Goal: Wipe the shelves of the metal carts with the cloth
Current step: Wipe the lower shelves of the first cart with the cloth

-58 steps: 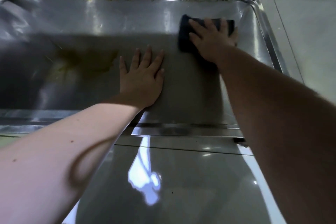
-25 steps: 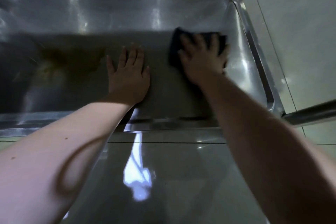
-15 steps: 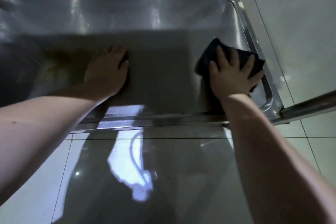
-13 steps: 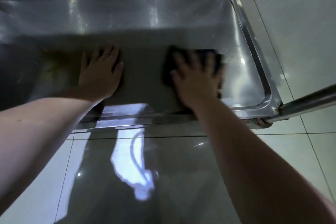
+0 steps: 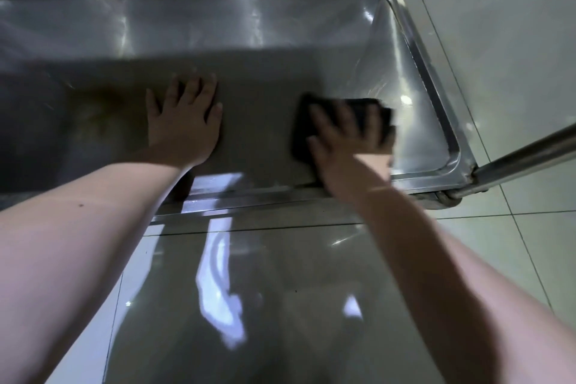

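Stainless steel cart shelf (image 5: 280,34) above pale floor tiles (image 5: 498,40), my left hand (image 5: 184,125) flat on it, fingers straight, my right hand (image 5: 346,146) pressing the dark cloth (image 5: 300,121) near the shelf's right end, fingers spread wide, motion-blurred

I see the cart's bottom shelf (image 5: 258,97) as a shallow stainless tray with a raised rolled rim (image 5: 436,103) and rounded corners, and I take its near-right corner post (image 5: 523,159) as my landmark. The tray floor runs away to the left of that post and back from it. It is shiny and streaked close to the post, and shadowed further left. Far left of the post I see a brownish smear (image 5: 99,109) on the metal. The cloth (image 5: 300,125) is dark, nearly black, and seemingly folded into a flat pad. It lies on the tray floor left of the post, near the front rim, pressed under my right hand (image 5: 346,146). Its edges are blurred.
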`<state>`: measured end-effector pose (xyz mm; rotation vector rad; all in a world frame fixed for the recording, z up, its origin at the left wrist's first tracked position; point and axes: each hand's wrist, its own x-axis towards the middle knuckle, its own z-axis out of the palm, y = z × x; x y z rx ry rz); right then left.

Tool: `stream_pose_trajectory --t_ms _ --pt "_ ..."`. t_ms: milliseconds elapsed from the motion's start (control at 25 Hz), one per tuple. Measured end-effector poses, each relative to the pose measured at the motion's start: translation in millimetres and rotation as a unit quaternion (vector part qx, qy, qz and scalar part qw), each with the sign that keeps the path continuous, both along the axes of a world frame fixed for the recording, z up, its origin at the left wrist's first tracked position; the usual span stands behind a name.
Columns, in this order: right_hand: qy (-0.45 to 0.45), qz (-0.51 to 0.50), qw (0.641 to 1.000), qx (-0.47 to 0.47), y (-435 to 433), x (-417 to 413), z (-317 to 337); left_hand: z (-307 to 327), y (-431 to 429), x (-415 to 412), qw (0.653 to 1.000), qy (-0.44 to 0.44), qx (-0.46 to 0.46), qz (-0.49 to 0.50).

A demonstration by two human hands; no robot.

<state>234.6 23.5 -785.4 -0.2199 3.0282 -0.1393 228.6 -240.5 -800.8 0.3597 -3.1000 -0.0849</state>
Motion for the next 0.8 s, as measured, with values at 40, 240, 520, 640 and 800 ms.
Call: stream_pose_trajectory --t_ms 40,240,520,640,800 --pt "0.006 0.085 0.996 -0.011 -32.1 19.9 -4.3 -0.2 -1.6 0.8 1.000 0.003 0.002 -0.002" --pt "0.055 0.113 0.992 0.016 19.8 9.0 -0.5 -1.7 -5.8 -2.2 1.000 0.004 0.011 -0.006" --pt "-0.034 -0.054 0.998 0.024 27.9 -1.5 9.5 6.7 3.4 -3.7 0.999 -0.036 0.025 -0.004" --pt "0.008 0.136 0.990 0.022 -79.3 46.6 -3.4 14.9 -14.6 -6.4 0.998 -0.021 0.049 -0.030" --pt "0.009 0.162 0.986 0.022 -114.4 69.2 -5.6 15.6 -82.7 11.6 0.999 0.010 0.022 0.041"
